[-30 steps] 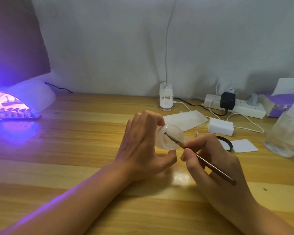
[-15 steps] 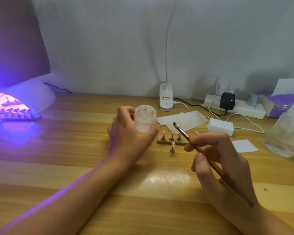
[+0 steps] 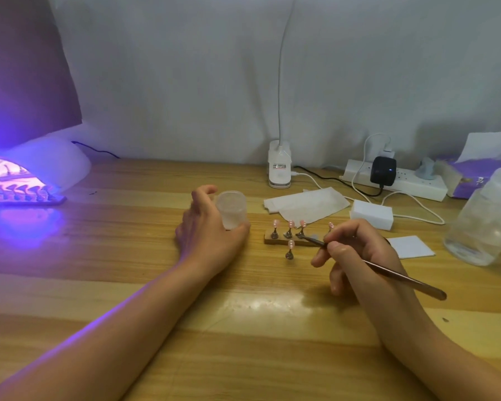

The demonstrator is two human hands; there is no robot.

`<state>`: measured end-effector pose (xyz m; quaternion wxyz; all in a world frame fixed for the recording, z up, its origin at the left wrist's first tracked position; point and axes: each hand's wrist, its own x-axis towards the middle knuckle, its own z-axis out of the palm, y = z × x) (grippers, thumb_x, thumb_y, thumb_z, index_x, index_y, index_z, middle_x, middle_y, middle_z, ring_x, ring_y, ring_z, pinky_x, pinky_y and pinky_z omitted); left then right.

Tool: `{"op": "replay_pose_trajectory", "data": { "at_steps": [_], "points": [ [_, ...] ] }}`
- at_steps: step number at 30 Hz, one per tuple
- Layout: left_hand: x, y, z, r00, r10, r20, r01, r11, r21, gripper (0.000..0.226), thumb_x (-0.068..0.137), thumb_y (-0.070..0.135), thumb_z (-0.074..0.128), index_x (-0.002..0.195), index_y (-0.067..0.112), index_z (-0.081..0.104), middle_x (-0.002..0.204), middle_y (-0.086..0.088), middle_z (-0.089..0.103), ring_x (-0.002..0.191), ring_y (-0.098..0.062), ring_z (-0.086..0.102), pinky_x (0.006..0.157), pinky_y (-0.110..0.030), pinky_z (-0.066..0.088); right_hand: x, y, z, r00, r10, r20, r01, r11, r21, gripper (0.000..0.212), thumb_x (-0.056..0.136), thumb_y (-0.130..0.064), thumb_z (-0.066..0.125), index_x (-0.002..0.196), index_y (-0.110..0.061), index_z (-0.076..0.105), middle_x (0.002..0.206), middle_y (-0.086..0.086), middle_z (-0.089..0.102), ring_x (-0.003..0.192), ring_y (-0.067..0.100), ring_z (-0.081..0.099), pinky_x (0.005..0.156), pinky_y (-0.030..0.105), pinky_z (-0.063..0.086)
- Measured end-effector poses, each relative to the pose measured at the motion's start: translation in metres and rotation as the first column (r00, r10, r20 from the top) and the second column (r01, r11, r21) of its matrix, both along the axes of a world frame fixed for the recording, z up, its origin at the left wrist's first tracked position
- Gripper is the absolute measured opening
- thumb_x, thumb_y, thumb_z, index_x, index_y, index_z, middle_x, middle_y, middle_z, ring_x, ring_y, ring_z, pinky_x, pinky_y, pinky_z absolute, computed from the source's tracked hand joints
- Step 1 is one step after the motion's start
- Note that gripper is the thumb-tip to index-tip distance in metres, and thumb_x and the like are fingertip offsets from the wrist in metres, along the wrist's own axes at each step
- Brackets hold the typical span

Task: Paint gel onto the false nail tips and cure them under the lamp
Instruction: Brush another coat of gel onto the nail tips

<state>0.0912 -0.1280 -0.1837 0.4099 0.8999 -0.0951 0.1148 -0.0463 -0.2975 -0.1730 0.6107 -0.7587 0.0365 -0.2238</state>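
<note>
Pink nail tips stand mid-table, each on a small metal stand, set in a row on a wooden strip. One further single stand with its tip sits apart, just in front of the strip. At far left the lamp glows violet over a second rack of tips.

We see the left hand beside the strip, thumb and curled fingers round an upright translucent jar. The right hand pinches a thin brush pen-fashion, other fingers curled under. The bristle end is low by the row's stands, and we cannot tell whether it touches them. Both forearms lie over the wooden table.
</note>
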Motion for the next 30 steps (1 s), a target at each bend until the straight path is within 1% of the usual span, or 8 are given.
{"op": "replay_pose_trajectory", "data": {
  "at_steps": [2,4,6,8,13,17,24,30],
  "points": [
    [-0.007,-0.001,0.002,0.979,0.004,0.205,0.006,0.999,-0.051,0.062,0.077,0.033,0.076,0.123,0.019,0.037,0.122,0.000,0.044,0.116,-0.021,0.043,0.095,-0.033,0.036,0.001,-0.001,0.001,1.000,0.009,-0.011,-0.008,0.999,0.036,0.011,0.092,-0.010,0.057,0.090,-0.020,0.060,0.077,0.004,0.070,0.050,0.013,0.055,0.047,0.020,0.047],
    [-0.015,-0.004,0.002,0.923,-0.162,0.348,0.186,0.982,-0.037,0.039,0.079,0.030,0.072,0.105,0.017,0.046,0.101,0.005,0.051,0.091,-0.017,0.051,0.078,-0.032,0.044,0.000,-0.002,0.001,1.000,0.017,-0.015,-0.017,0.999,0.044,0.011,0.089,-0.015,0.062,0.085,-0.024,0.061,0.074,0.003,0.069,0.052,0.011,0.055,0.048,0.020,0.047],
    [-0.024,-0.007,0.002,0.866,-0.422,0.270,0.436,0.900,0.009,0.020,0.083,0.030,0.068,0.092,0.020,0.053,0.078,0.011,0.057,0.067,-0.009,0.053,0.061,-0.033,0.047,0.000,-0.003,0.000,0.999,0.015,-0.028,-0.014,0.999,0.031,0.011,0.088,-0.019,0.065,0.080,-0.026,0.060,0.068,0.001,0.065,0.052,0.008,0.053,0.047,0.020,0.044],
    [-0.026,-0.009,-0.001,0.810,-0.564,0.161,0.566,0.824,0.033,0.015,0.085,0.029,0.072,0.088,0.024,0.058,0.069,0.013,0.060,0.058,-0.005,0.051,0.057,-0.028,0.043,0.001,-0.005,-0.001,0.999,0.008,-0.038,-0.007,1.000,0.025,0.012,0.089,-0.018,0.063,0.080,-0.023,0.058,0.063,0.000,0.062,0.051,0.007,0.051,0.046,0.020,0.041],
    [-0.021,-0.010,-0.003,0.795,-0.597,0.106,0.597,0.801,0.034,0.013,0.084,0.032,0.074,0.094,0.027,0.067,0.067,0.017,0.060,0.059,0.000,0.052,0.058,-0.016,0.036,0.003,-0.004,0.000,0.998,-0.004,-0.055,0.008,0.998,0.064,0.012,0.089,-0.021,0.064,0.082,-0.018,0.055,0.065,0.003,0.067,0.047,0.009,0.050,0.043,0.020,0.042],
    [-0.022,-0.010,-0.003,0.779,-0.623,0.070,0.616,0.782,0.091,0.010,0.086,0.032,0.072,0.096,0.032,0.072,0.070,0.017,0.059,0.060,0.001,0.049,0.059,-0.020,0.034,0.004,-0.003,0.001,0.997,-0.003,-0.082,0.007,0.999,0.041,0.011,0.089,-0.023,0.064,0.086,-0.017,0.055,0.070,0.004,0.070,0.047,0.008,0.053,0.045,0.019,0.045],
    [-0.025,-0.008,-0.001,0.762,-0.638,0.112,0.623,0.769,0.145,0.004,0.087,0.029,0.072,0.090,0.031,0.070,0.072,0.016,0.059,0.062,0.002,0.050,0.057,-0.022,0.034,0.004,-0.005,-0.002,0.992,0.019,-0.126,-0.021,1.000,-0.018,0.009,0.088,-0.010,0.064,0.086,-0.014,0.056,0.064,0.001,0.067,0.052,0.003,0.058,0.047,0.016,0.045],
    [-0.027,-0.007,0.001,0.753,-0.645,0.131,0.617,0.761,0.198,0.005,0.087,0.029,0.070,0.092,0.031,0.069,0.078,0.014,0.061,0.067,0.000,0.051,0.058,-0.026,0.041,0.005,-0.004,-0.001,0.990,0.049,-0.135,-0.062,0.994,-0.088,0.009,0.089,-0.017,0.065,0.089,-0.015,0.056,0.072,0.001,0.072,0.054,0.000,0.061,0.049,0.013,0.045]
  ]
}}
